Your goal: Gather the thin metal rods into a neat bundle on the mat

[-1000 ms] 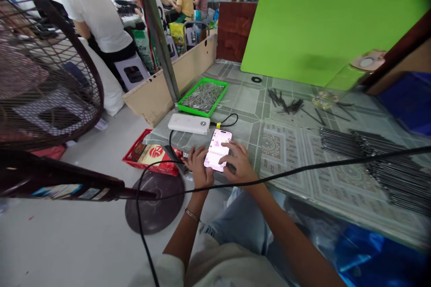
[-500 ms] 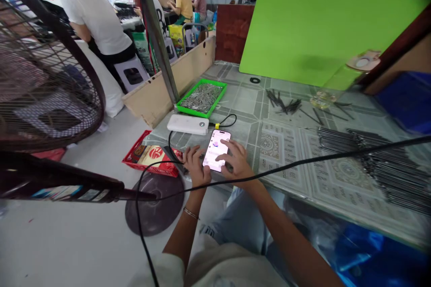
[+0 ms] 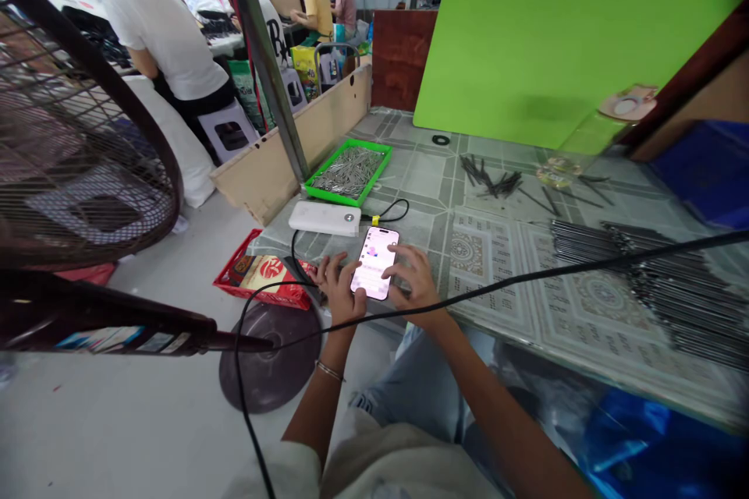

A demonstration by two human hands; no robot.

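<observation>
A smartphone (image 3: 373, 261) with a lit, mostly white screen lies on the table near its front edge. My left hand (image 3: 339, 288) is at the phone's left side, fingers apart, with its thumb over the lower left corner of the screen. From the right, my right hand (image 3: 414, 281) reaches over the phone's right edge, its fingers spread and bent with tips at the screen. Neither hand is wrapped round anything. Just behind the phone rests a white power bank (image 3: 324, 218) with a short black cable (image 3: 396, 210) looped beside it.
Behind the power bank sits a green tray (image 3: 379, 171) of thin metal pieces. Black rods (image 3: 679, 288) lie on the right, below a clear bottle (image 3: 591, 140). A red basket (image 3: 234, 257) and a fan (image 3: 87, 117) are at left. A black cord (image 3: 515, 281) crosses the view. Several people sit beyond.
My right fingers have shifted slightly on the phone's screen, and the picture on the screen looks a little different. My left hand is nearly still. The view has shifted slightly.
</observation>
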